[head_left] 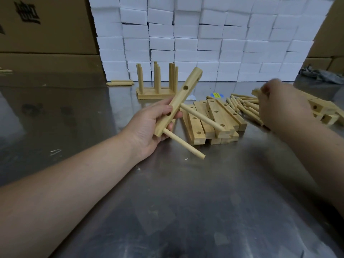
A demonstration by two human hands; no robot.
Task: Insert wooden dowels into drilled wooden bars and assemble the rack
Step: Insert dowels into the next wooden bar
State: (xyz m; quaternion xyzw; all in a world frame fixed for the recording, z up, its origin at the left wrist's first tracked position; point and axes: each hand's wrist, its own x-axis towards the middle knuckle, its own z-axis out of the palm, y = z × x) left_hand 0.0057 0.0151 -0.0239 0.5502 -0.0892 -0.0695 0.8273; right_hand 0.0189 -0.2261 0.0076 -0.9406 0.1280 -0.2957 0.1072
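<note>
Left hand (149, 127): wrapped around the lower half of a drilled bar (178, 102), thumb on the near face, fingers behind; bar held tilted above the counter (167, 202), upper end pointing up and right.
Held bar: two dowels seated in it. Lower dowel (184, 144) juts from beside the bar's bottom end toward the camera and right; upper dowel (202, 117) leaves the bar mid-length. One open hole near the thumb, another higher up; the top end is notched, detail unclear.
Right hand (279, 107): motion-blurred, back of hand to the camera, reaching over the loose dowels (242, 106). Fingers curled; whether they pinch anything, cannot tell.
Loose dowels: heap lying on the counter, partly covered by the right hand; count not readable.
Bar stack (214, 123): drilled bars piled flat at centre, behind the held bar's dowels; lower layers hidden.
Further bars (323, 110): right of the hand, cut off at the frame edge.
Finished rack (157, 84): upright dowels on a base, at the back of the counter.
Stray dowels (120, 82): two, far left, at the foot of the white boxes (204, 38).
Yellow label (216, 94): behind the stack, text illegible.
Cardboard cartons (46, 25): left rear, print cropped.
</note>
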